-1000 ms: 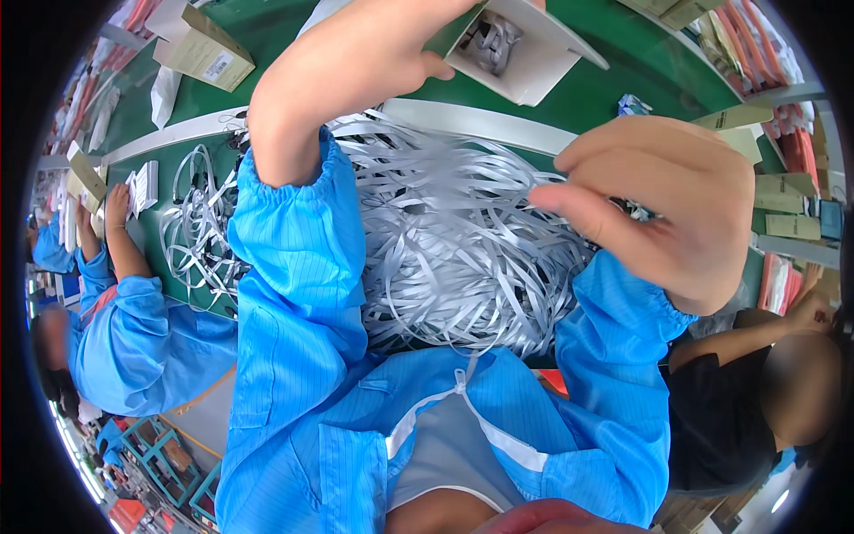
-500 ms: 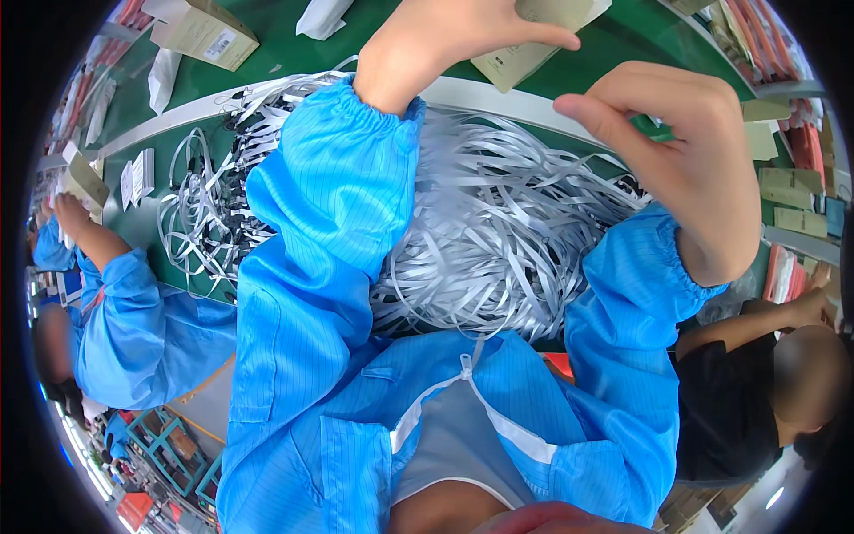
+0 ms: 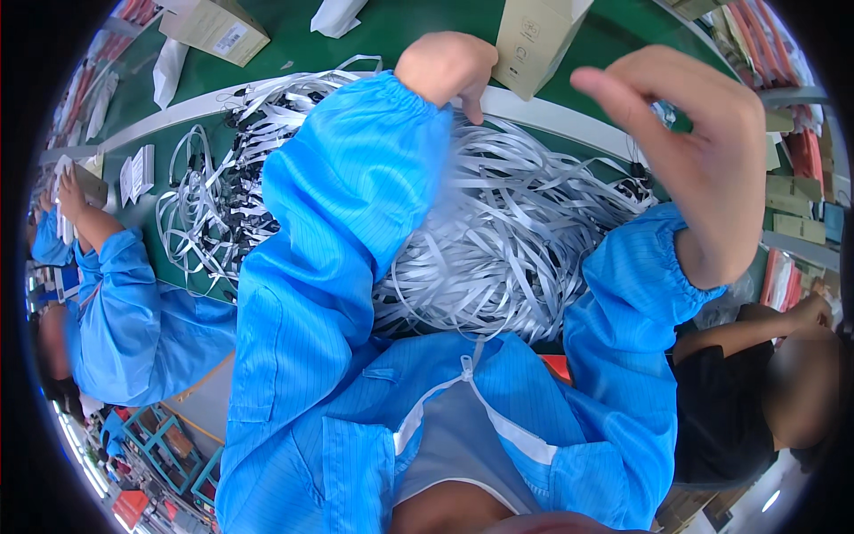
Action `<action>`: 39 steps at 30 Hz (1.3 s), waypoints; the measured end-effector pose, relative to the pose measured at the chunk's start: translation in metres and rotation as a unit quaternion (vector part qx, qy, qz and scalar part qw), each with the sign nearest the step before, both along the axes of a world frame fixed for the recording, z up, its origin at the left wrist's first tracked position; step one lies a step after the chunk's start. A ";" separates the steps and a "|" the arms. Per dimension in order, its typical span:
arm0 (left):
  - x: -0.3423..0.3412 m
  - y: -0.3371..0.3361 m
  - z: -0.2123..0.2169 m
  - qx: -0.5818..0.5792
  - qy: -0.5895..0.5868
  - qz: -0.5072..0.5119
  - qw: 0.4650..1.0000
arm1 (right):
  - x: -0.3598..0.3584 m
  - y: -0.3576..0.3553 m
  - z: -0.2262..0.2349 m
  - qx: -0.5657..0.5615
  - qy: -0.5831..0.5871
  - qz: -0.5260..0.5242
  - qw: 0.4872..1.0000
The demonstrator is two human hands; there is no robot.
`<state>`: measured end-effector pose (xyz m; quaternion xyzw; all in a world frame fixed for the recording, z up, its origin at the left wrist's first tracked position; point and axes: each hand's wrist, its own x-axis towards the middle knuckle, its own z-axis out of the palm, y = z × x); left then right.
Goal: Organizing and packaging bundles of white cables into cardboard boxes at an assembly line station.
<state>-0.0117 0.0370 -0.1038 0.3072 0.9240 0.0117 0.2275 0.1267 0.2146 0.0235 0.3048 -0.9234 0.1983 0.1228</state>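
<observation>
A big heap of shiny white lanyards (image 3: 498,240) with black clips lies on the table before me. My left hand (image 3: 449,69) is bent down at the wrist over the heap's far edge. Its fingers point toward the lanyards, partly apart, and I see nothing in them; some are hidden behind the back of the hand. Just right of it, a beige carton (image 3: 536,43) stands on the green surface beyond the white rail. My right hand (image 3: 712,133) is raised at the heap's right end. Thumb and bent fingers are apart, with no held thing visible.
A white rail (image 3: 200,105) crosses behind the heap. Another beige carton (image 3: 216,34) and a white pouch (image 3: 338,13) lie beyond it. White cards (image 3: 138,173) stand at left. A co-worker in blue (image 3: 147,329) handles a box there; a person in black (image 3: 725,405) sits at right.
My left hand has moved back from the carton toward the heap, its fingers turning downward. The carton now stands more upright. My right hand has shifted slightly.
</observation>
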 end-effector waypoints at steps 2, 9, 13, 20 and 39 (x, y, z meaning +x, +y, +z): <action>-0.003 0.006 -0.010 -0.005 0.002 -0.007 1.000 | -0.001 -0.006 0.003 -0.012 0.025 -0.044 0.999; -0.001 0.004 -0.003 -0.040 -0.010 0.030 0.999 | -0.009 -0.009 0.005 -0.008 0.063 -0.118 0.991; -0.005 -0.006 -0.002 0.027 -0.047 0.024 0.998 | -0.025 -0.020 0.000 0.011 0.197 -0.161 0.967; -0.021 -0.033 -0.005 0.227 -0.038 -0.023 0.973 | -0.050 0.006 -0.016 -0.033 0.058 -0.161 0.985; 0.005 -0.025 0.068 0.365 0.036 -0.132 0.921 | -0.059 0.015 -0.022 0.098 0.039 -0.289 0.952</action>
